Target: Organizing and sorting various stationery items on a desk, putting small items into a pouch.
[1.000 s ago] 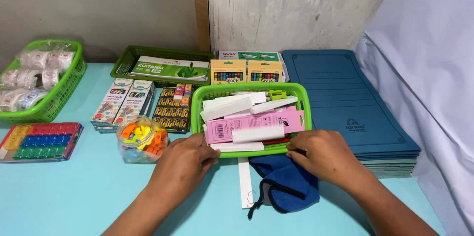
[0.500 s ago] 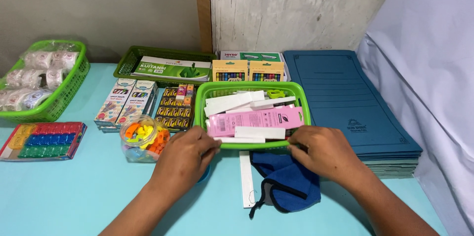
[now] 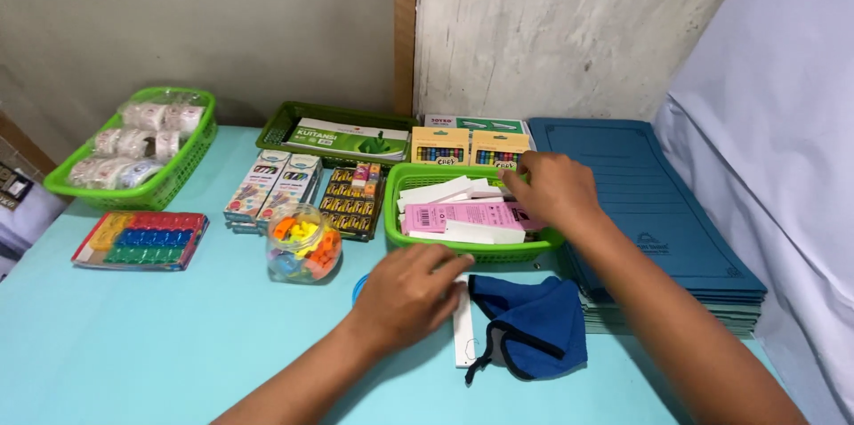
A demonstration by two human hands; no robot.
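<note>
A green plastic basket (image 3: 405,242) holding white and pink flat boxes (image 3: 463,218) sits mid-table. My right hand (image 3: 547,189) reaches into its far right corner, fingers curled over the boxes there; whether it grips one I cannot tell. My left hand (image 3: 409,293) rests on the table just in front of the basket, fingers touching a white flat box (image 3: 463,336) lying on the turquoise table. A blue cloth with black straps (image 3: 534,327) lies right of that box.
A stack of blue folders (image 3: 649,202) at right. A clear jar of colourful clips (image 3: 304,242), crayon boxes (image 3: 467,147), marker boxes (image 3: 271,186), a dark green tray (image 3: 294,118), a green basket of tape rolls (image 3: 133,153) and a colourful flat pack (image 3: 142,240) at left.
My right hand left the basket's front rim and reached to its far right corner. My left hand dropped from the rim onto the white box in front. The basket sits slightly farther back.
</note>
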